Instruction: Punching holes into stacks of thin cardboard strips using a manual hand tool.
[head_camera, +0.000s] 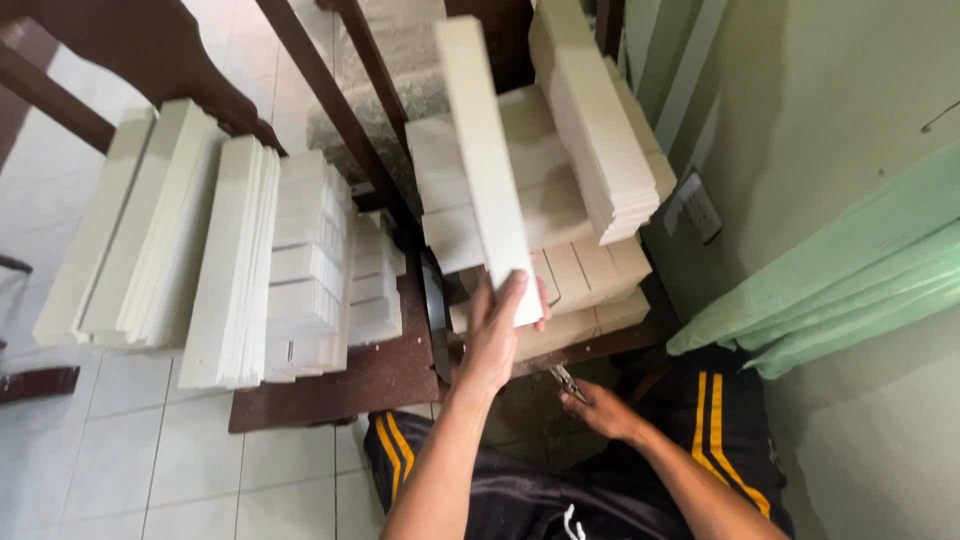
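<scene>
The left hand (497, 325) closes around the near end of a long white strip (487, 160), thumb on one face and fingers wrapped behind, so the strip points away from the person and stands on its narrow edge above the bench. Gripped at one end like this, its whole length stays free over the stacks (545, 200) just beyond the hand.

The right hand (600, 408) is lower, near the lap, and pinches small metal pliers (567, 381); its fingers are curled on the handles, though I cannot tell how firmly.

To the left of the hands, more strips (160, 230) stand on edge in rows, which probably keeps each size separate and easy to pick.
</scene>
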